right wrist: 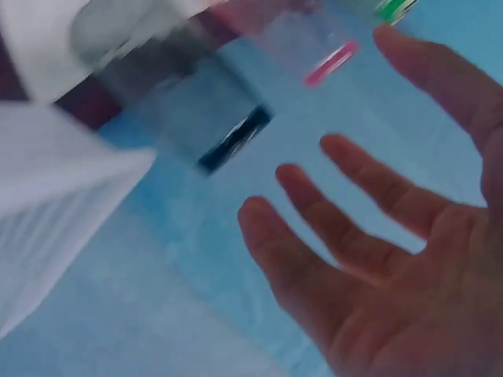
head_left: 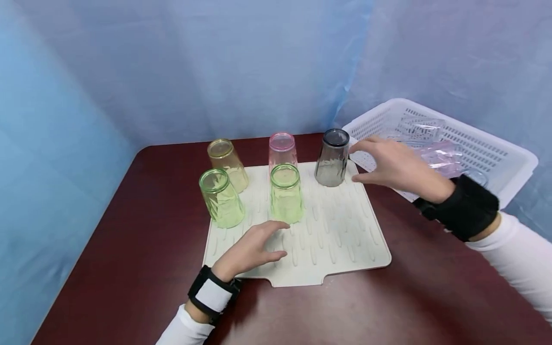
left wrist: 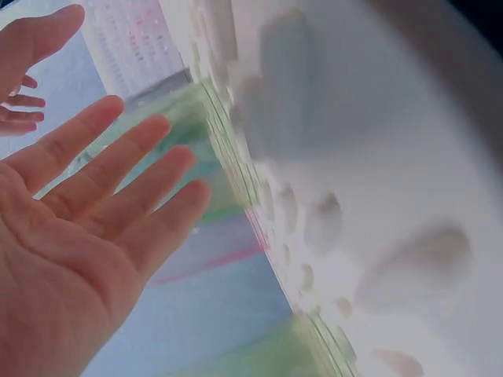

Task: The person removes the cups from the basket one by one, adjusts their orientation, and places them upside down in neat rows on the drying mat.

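Your right hand hovers at the 3 o'clock side of the grey tumbler, fingers spread and loosely straight, thumb low near the cup's rim at the mat and forefinger high near its base. Whether any fingertip actually touches the cup cannot be told from the head view; the right wrist view shows the palm open and holding nothing. The grey tumbler stands upside down at the 1 o'clock corner of the cream drying mat.

Your left hand lies flat on the mat at about 7 o'clock, fingers straight and close together, the tips just short of the near green tumbler, which stands upside down near the mat's middle. The left wrist view confirms an open palm with that green cup just beyond the fingers.

A second green tumbler sits tilted at the mat's 9 o'clock edge, a yellow tumbler just behind it at 11 o'clock, and a pink tumbler at 12 o'clock, all inverted. At 2 o'clock from the mat, a white slotted basket rests on the dark red table, holding clear and pale pink cups lying on their sides.
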`<state>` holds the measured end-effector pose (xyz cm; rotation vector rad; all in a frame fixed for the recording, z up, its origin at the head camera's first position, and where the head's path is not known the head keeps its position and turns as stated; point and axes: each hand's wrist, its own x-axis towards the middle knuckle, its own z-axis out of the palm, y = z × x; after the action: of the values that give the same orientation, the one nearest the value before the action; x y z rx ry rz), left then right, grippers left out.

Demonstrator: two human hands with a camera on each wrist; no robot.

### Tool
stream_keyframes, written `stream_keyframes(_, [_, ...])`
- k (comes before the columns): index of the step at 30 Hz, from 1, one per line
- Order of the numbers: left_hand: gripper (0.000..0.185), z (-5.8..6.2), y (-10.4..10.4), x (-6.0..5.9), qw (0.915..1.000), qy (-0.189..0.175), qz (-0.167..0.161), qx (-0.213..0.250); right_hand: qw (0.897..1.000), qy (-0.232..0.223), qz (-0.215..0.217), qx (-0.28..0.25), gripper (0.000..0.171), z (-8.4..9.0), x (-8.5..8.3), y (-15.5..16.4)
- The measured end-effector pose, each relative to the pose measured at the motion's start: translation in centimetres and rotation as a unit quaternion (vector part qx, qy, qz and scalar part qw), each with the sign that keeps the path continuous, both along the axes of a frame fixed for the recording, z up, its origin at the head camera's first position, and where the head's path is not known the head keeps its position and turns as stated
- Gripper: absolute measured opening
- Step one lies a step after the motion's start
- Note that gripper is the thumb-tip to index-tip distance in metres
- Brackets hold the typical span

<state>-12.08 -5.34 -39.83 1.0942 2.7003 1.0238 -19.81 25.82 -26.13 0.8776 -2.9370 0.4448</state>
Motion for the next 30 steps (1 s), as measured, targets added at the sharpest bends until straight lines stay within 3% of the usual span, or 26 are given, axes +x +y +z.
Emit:
stream_keyframes(7, [0.05,0.2,1.1,0.3,0.9998,-0.001,-0.018,-0.008,0.996,-0.053,-0.005,0.07,0.056,0.1,-3.2,6.2])
stream_keyframes(17, [0.05,0.4,2.6,0.7,0.9986,0.002,-0.047,-0.024,0.982,-0.093,-0.037,0.161,0.063,-2.1,-6.2,12.5])
stream_keyframes(23, [0.05,0.6,2.9,1.0,0.9983,-0.014,-0.048,-0.032,0.969,-0.076,-0.072,0.222,0.077,-3.1,-6.9,13.8])
stream_keyframes(30, [0.05,1.2,3.7,0.9,0.9974,0.007,-0.062,-0.035,0.961,-0.095,-0.118,0.23,0.085,-3.8,-6.9,15.1])
